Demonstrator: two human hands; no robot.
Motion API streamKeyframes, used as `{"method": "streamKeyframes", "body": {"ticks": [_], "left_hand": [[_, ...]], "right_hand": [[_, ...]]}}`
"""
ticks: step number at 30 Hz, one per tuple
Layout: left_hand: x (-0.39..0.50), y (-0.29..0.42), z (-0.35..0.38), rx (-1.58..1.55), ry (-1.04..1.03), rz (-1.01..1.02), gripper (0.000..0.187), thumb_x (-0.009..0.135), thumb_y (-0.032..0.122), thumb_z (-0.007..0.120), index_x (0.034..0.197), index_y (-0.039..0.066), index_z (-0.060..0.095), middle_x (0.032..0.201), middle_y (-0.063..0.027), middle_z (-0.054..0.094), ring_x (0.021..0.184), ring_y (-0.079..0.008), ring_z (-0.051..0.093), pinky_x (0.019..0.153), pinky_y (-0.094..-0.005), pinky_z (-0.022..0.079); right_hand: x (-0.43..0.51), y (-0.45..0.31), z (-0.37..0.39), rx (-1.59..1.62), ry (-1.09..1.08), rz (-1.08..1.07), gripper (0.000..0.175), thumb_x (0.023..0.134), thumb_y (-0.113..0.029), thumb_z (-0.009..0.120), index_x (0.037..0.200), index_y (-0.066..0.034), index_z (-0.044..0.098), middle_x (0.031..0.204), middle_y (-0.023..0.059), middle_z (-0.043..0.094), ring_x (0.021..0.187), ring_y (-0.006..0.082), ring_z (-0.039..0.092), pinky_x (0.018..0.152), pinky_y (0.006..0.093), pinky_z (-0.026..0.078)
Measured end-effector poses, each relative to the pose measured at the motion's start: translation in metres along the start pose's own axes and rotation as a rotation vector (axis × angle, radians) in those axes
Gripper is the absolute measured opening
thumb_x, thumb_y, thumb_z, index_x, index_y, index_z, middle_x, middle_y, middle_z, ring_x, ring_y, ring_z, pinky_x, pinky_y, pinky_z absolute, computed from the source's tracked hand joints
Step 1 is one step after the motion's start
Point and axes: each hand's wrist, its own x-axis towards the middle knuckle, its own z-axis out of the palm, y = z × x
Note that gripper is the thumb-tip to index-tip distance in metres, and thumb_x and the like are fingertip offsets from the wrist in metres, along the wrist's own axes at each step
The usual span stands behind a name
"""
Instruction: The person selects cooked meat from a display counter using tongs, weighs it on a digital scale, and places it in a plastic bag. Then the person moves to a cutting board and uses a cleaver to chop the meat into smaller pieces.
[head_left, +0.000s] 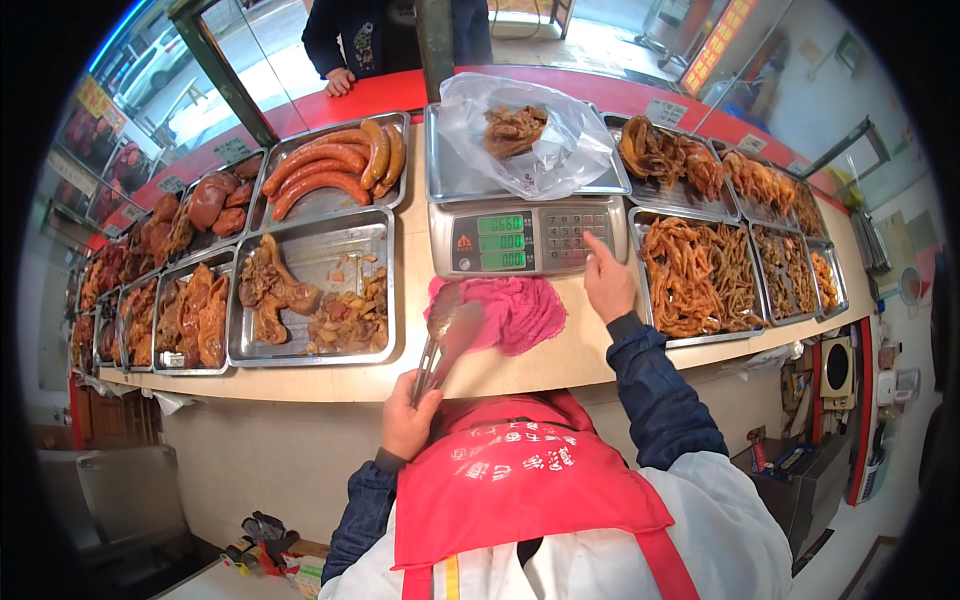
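My left hand (409, 420) grips metal food tongs (439, 337), whose ends point up over a crumpled pink cloth (521, 311) on the counter. With its index finger extended, my right hand (607, 281) is at the right part of the keypad of a digital scale (491, 259); whether the fingertip touches a key I cannot tell. The scale's display is lit green. On its metal pan (454, 176) lies an open clear plastic bag (574, 154) with brown cooked meat (514, 129) in it.
Steel trays of sausages (319, 169), meat pieces (349, 319) and other cooked meats stand left of the scale. Trays of chicken feet (679, 277) and poultry (761, 184) stand at the right. Glass panes border the counter. Beyond the red ledge (382, 91), a person rests a hand on it.
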Motion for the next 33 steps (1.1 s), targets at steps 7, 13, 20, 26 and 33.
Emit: {"method": "streamKeyframes", "body": {"ticks": [7,13,20,26,33], "left_hand": [[-0.001,0.006,0.0,-0.028,0.003,-0.028,0.029,0.095,0.011,0.067,0.119,0.0,0.057,0.089,-0.0029,0.065,0.077,-0.0098,0.059,0.072,-0.0265,0.05],[0.0,0.005,0.001,-0.057,-0.013,-0.041,0.029,0.095,0.012,0.067,0.12,0.0,0.057,0.09,-0.0033,0.065,0.079,-0.0099,0.059,0.074,-0.0265,0.049],[-0.001,-0.005,-0.002,-0.001,-0.005,-0.072,0.033,0.094,0.017,0.067,0.121,0.001,0.058,0.091,-0.0047,0.065,0.081,-0.0117,0.06,0.076,-0.0291,0.05],[-0.006,-0.014,-0.009,-0.101,0.004,-0.111,0.033,0.096,0.016,0.066,0.123,0.0,0.058,0.093,-0.0036,0.065,0.081,-0.0108,0.06,0.075,-0.0274,0.05],[-0.015,-0.03,-0.034,-0.202,0.025,-0.217,0.031,0.1,0.014,0.061,0.125,-0.002,0.056,0.099,-0.0025,0.063,0.085,-0.0097,0.059,0.077,-0.0252,0.051]], "right_hand": [[-0.024,-0.013,0.017,0.097,-0.073,0.004,0.041,0.098,-0.021,0.051,0.137,-0.0281,0.059,0.077,0.0177,0.068,0.072,0.0401,0.066,0.066,0.0491,0.051],[-0.003,-0.014,0.014,0.053,-0.007,-0.111,0.04,0.097,-0.023,0.052,0.137,-0.0253,0.058,0.083,0.02,0.07,0.078,0.0429,0.067,0.069,0.0527,0.051],[0.009,-0.016,0.005,0.126,-0.013,-0.007,0.038,0.097,-0.024,0.055,0.134,-0.0195,0.059,0.082,0.0187,0.07,0.077,0.0404,0.067,0.069,0.0515,0.051],[-0.07,-0.054,0.05,0.131,-0.163,-0.079,0.028,0.096,-0.021,0.064,0.122,-0.0138,0.068,0.072,0.0117,0.064,0.058,0.0226,0.062,0.057,0.0328,0.049],[-0.095,-0.077,0.064,0.077,-0.153,-0.149,0.03,0.088,-0.028,0.068,0.117,-0.0219,0.07,0.079,0.0062,0.071,0.072,0.0291,0.069,0.063,0.0402,0.055]]}}
